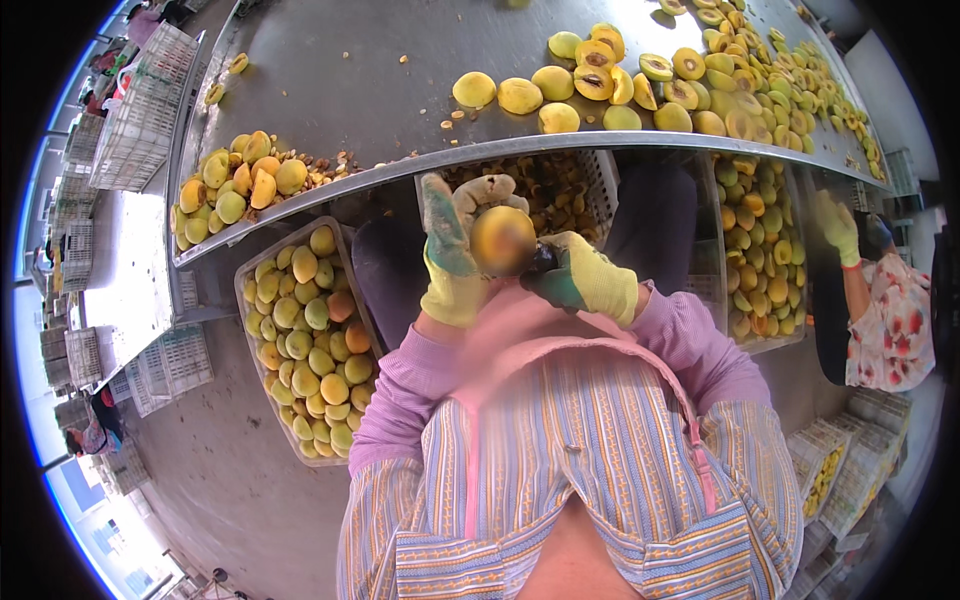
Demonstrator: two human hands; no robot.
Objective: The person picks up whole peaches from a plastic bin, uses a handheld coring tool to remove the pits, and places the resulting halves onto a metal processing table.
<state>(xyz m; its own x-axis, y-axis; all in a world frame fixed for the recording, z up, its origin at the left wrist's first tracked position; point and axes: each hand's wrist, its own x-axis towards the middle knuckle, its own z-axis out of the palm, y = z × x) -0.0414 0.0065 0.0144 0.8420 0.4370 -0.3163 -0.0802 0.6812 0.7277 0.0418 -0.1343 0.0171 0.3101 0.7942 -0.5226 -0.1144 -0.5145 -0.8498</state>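
My left hand, in a yellow and green work glove with soiled fingers, holds a yellow stone fruit, apricot or peach-like, whose middle is blurred. My right hand, gloved alike, is closed around a dark handle right beside the fruit; what tool it belongs to is hidden. Both hands are above my lap, before the metal table's edge. Behind them, a white plastic crate holds dark fruit scraps or pits. On the metal table lie whole fruits and halved fruits, some with brown hollows.
A crate of whole fruit stands at my left, another fruit-filled crate at my right. Fruit and loose pits lie on the table's left corner. A co-worker's gloved hand is at far right. Stacked crates stand at far left.
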